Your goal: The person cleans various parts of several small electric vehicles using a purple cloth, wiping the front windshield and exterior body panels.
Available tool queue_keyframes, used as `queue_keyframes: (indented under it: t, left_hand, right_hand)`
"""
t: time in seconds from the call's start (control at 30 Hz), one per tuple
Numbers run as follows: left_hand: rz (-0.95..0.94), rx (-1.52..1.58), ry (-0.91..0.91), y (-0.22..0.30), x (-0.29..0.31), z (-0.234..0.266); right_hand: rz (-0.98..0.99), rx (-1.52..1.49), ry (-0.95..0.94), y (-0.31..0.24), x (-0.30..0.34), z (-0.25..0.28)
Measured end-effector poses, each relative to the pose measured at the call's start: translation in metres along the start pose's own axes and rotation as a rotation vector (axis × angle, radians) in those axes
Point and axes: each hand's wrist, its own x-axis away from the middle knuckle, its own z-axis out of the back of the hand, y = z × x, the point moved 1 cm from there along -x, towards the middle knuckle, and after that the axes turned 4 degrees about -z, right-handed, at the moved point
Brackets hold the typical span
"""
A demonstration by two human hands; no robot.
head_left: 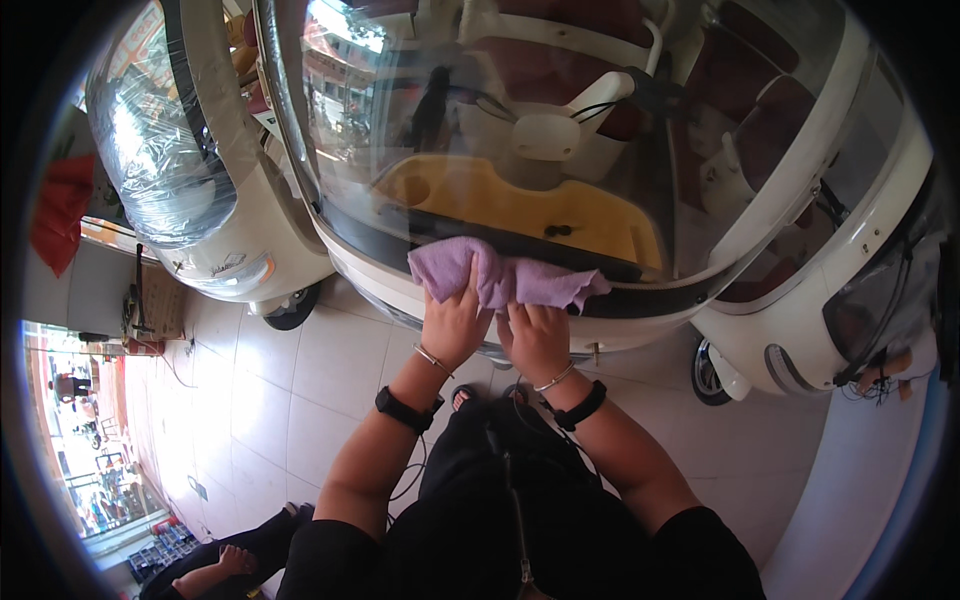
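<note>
A bunched purple cloth [500, 276] lies along the bottom edge of the curved windshield [345, 150] on a cream-white small vehicle [630, 332]. My left hand [455, 325] grips the cloth's left part, a thumb showing on top. Close beside it, my right hand [535, 338] holds the cloth's middle, its fingertips partly covered by the folds. Black trim runs beneath the glass, right under the cloth. Behind the glass are a yellow dashboard panel [590, 215], a white steering column and dark red seats.
A second white vehicle [215, 265], wrapped in clear plastic, stands at the left. Another white vehicle [770, 345] is close on the right. At the lower left a person's hand [236, 560] and dark-clothed leg show. Light tiles [265, 400] cover the floor.
</note>
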Motion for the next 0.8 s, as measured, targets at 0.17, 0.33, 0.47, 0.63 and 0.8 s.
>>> queue_keyframes:
  t: [0.17,0.33,0.47,0.63,0.8]
  left_hand:
    - [0.017,0.081,-0.063,0.022,-0.039,0.007]
    - [-0.137,-0.094,0.041,0.047,-0.011,-0.016]
    - [-0.163,-0.157,-0.199,0.056,0.047,-0.046]
    - [-0.159,-0.105,-0.119,0.053,0.055,-0.051]
    - [-0.162,-0.175,-0.058,0.038,0.024,-0.035]
  right_hand:
    - [0.042,0.037,0.154,0.013,-0.034,0.036]
    - [0.053,0.048,0.066,0.041,0.022,0.018]
    - [0.002,0.085,-0.037,0.058,0.085,0.002]
    - [0.052,0.108,-0.062,0.064,0.091,0.005]
    - [0.059,0.007,-0.030,0.049,0.050,0.014]
